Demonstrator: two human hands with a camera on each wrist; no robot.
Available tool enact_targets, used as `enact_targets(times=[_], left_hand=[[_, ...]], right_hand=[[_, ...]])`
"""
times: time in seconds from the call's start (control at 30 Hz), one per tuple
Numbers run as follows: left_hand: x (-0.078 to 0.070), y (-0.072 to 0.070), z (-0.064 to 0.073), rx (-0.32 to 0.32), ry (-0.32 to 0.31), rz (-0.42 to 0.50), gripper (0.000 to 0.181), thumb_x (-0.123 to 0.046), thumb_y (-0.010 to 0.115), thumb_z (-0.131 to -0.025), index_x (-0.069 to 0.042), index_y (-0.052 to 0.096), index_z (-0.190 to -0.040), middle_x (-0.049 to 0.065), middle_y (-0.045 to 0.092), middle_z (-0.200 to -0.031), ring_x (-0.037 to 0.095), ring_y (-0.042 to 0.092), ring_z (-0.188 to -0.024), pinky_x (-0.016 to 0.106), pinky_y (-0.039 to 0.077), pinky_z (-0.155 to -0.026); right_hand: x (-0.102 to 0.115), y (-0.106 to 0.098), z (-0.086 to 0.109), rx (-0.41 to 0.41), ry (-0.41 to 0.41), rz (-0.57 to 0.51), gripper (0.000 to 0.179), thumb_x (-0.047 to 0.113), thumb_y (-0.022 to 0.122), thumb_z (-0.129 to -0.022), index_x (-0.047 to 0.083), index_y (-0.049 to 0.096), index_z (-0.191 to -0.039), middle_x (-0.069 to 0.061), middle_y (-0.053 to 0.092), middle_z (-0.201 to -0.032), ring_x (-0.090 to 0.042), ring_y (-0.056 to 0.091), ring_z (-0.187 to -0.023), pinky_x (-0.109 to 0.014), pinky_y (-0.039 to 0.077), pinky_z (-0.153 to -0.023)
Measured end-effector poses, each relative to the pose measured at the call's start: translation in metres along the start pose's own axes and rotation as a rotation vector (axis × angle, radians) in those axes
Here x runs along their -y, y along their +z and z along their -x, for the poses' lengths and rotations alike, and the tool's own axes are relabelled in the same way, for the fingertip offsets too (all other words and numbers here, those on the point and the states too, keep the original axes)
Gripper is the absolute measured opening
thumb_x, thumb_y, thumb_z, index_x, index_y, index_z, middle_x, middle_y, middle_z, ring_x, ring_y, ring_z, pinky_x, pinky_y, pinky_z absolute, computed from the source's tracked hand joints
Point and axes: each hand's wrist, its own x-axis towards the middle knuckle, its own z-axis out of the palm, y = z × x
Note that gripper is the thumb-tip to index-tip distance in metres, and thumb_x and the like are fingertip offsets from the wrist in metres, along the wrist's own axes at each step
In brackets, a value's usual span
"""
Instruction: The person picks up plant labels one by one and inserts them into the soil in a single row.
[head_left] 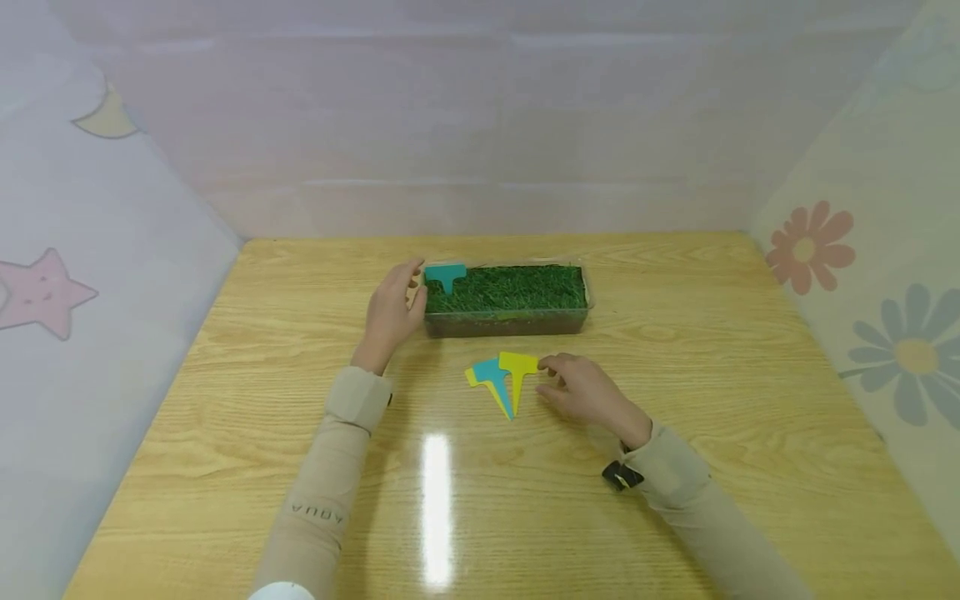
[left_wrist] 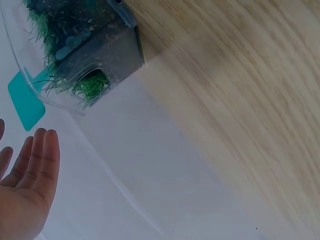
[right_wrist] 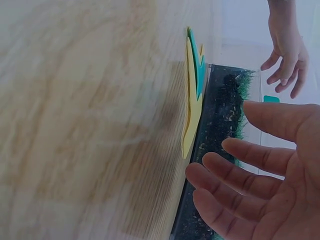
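Note:
A clear plastic planter [head_left: 517, 323] of green grass [head_left: 517, 288] stands toward the back of the table. One teal T-shaped plant label [head_left: 446, 273] is stuck upright in its left end. My left hand [head_left: 392, 307] is at that end, fingers relaxed beside the label, holding nothing. In front of the planter lie fanned plant labels: a yellow one [head_left: 519, 364] on the right, a blue one [head_left: 492, 372] in the middle, and another yellow one [head_left: 472, 377] partly hidden beneath. My right hand [head_left: 585, 392] hovers just right of them, fingers loosely bent and apart, with nothing in its grasp.
The wooden table [head_left: 300, 333] reaches back to a pale wall hanging [head_left: 487, 133]. Printed side panels carry a pink star [head_left: 48, 293] on the left and a red flower [head_left: 810, 248] on the right. A dark wrist device [head_left: 622, 476] sits at the right cuff.

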Motion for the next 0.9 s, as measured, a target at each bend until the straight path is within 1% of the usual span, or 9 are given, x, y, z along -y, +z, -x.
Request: enact_targets(times=[0.23, 0.5, 0.7, 0.77, 0.9], left_hand=[[-0.005, -0.006, 0.011, -0.015, -0.016, 0.039, 0.037, -0.003, 0.053, -0.089, 0.001, 0.049, -0.126, 0.017, 0.056, -0.108, 0.027, 0.057, -0.090, 0.036, 0.051, -0.068], [-0.016, -0.009, 0.023, -0.035, -0.008, 0.100, 0.029, -0.003, 0.054, -0.089, 0.005, 0.055, -0.117, 0.017, 0.059, -0.097, 0.026, 0.058, -0.082, 0.038, 0.051, -0.062], [-0.023, -0.012, 0.032, -0.043, -0.080, 0.198, 0.019, -0.003, 0.055, -0.088, 0.006, 0.061, -0.104, 0.015, 0.060, -0.087, 0.024, 0.057, -0.074, 0.036, 0.049, -0.058], [-0.024, -0.013, 0.035, -0.043, -0.099, 0.213, 0.016, -0.003, 0.055, -0.088, 0.007, 0.062, -0.099, 0.013, 0.060, -0.083, 0.023, 0.057, -0.072, 0.033, 0.048, -0.057], [-0.027, -0.014, 0.038, -0.037, -0.117, 0.217, 0.012, -0.002, 0.056, -0.088, 0.007, 0.063, -0.093, 0.011, 0.060, -0.078, 0.020, 0.056, -0.068, 0.028, 0.046, -0.054]], right_hand=[[-0.002, -0.002, -0.006, -0.005, -0.001, 0.040, 0.030, 0.016, 0.065, -0.085, -0.002, 0.061, -0.108, -0.014, 0.062, -0.095, -0.020, 0.059, -0.073, -0.033, 0.049, -0.062], [-0.004, -0.002, -0.014, -0.008, -0.031, 0.083, 0.029, 0.013, 0.067, -0.083, -0.004, 0.062, -0.106, -0.016, 0.063, -0.096, -0.024, 0.061, -0.077, -0.036, 0.050, -0.065], [-0.003, -0.002, -0.019, -0.004, -0.024, 0.104, 0.030, 0.012, 0.067, -0.082, -0.005, 0.062, -0.107, -0.017, 0.062, -0.097, -0.026, 0.061, -0.080, -0.038, 0.050, -0.068], [-0.002, -0.002, -0.020, 0.002, -0.019, 0.112, 0.030, 0.012, 0.066, -0.082, -0.005, 0.062, -0.107, -0.017, 0.062, -0.096, -0.026, 0.061, -0.081, -0.038, 0.050, -0.068], [-0.003, -0.001, -0.025, 0.005, -0.016, 0.130, 0.030, 0.011, 0.066, -0.081, -0.005, 0.062, -0.107, -0.015, 0.062, -0.094, -0.025, 0.060, -0.079, -0.038, 0.050, -0.068]])
